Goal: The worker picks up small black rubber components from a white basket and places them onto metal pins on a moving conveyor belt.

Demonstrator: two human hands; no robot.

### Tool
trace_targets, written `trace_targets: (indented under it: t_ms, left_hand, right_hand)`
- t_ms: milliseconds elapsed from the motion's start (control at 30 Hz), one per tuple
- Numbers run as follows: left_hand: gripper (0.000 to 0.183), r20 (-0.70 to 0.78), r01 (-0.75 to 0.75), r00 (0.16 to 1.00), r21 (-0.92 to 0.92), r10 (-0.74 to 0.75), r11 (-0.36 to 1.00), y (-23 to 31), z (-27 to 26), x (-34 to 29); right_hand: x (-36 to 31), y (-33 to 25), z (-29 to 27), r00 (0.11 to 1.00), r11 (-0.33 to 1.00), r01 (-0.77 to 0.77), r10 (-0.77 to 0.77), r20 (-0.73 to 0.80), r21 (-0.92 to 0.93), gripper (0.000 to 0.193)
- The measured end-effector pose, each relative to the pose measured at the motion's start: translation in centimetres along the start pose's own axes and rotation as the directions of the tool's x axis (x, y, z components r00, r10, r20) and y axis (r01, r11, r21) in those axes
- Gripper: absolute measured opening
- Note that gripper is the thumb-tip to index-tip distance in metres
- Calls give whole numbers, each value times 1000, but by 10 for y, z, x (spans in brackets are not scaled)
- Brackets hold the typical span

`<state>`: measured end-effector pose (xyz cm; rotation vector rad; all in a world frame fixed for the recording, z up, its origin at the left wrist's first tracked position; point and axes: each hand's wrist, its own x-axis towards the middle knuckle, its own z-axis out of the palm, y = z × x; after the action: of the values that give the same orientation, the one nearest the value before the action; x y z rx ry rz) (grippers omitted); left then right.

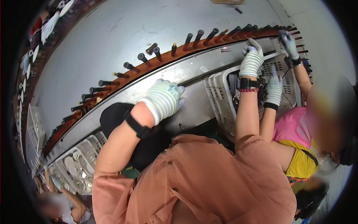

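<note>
black-tipped rods point(232, 32) near right hand point(252, 59); long axes slant up-right

Two bare-armed person's hands point(164, 98); two pale striped knitted gloves point(251, 64) on them; two black wristbands point(136, 125); one red beaded bracelet point(248, 89); black cylindrical handles point(188, 42), too crowded to count.

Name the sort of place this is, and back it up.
Probably a factory assembly line: there is a long row of mostly black-tipped rods, a white crate of dark parts, and a gloved co-worker alongside.
</note>
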<state>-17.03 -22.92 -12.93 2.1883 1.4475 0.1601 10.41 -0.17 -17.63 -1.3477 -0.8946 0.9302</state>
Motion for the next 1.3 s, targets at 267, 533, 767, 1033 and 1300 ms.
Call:
trace_targets:
  t_ms: [267, 533, 767, 1033, 1300]
  left_hand:
    - [37, 180, 109, 978, 0, -107, 994, 14, -16, -11]
    - [36, -118, -66, 991, -14, 64, 998, 83, -46, -71]
    - [36, -101, -20, 995, 31, 23, 999, 107, -41, -91]
    - [36, -39, 94, 995, 77, -91, 993, 105, -8, -113]
    - [29, -15, 200, 979, 207, -202, 958, 101, 10, -104]
  right_hand:
    - [-58, 5, -36, 941, 907, 249, -144, 306, -340, 36]
    - [-59, 8, -59, 922, 953, 156, -46, 385, -259, 53]
    - [-45, 13, -56, 981, 1000, -6, 6, 195, -3, 45]
    - [-88, 17, -50, 930, 997, 34, -8, 369, -66, 49]
    - [-109, -18, -28, 896, 974, -147, 204, 395, -170, 28]
